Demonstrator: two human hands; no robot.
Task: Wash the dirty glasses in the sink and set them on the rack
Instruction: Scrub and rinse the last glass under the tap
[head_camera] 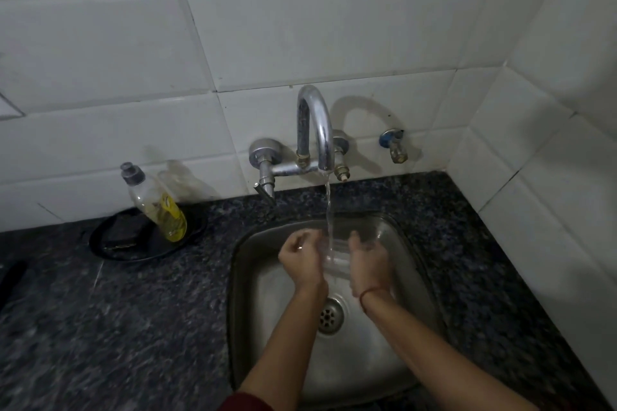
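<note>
Both hands close on a clear glass (335, 255) over the sink (414, 277): the left hand (300, 259) curls its grip on one side, the right hand (367, 260) cups the other. The glass is transparent and wet, its outline blurred, directly under the tap's (315, 130) stream. A yellow soap bottle (157, 207) stands on the dark bench (100, 327).

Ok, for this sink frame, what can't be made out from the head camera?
- Glass: transparent and blurred between the left hand and right hand, under the running water; shape and cleanliness unclear.
- Grip: which hand actually clamps the glass cannot be told.
- Rack: outside the frame edges.
- Other dirty glasses: none visible; forearms cover part of the sink.
- Dark item at the left edge: cut off.
</note>
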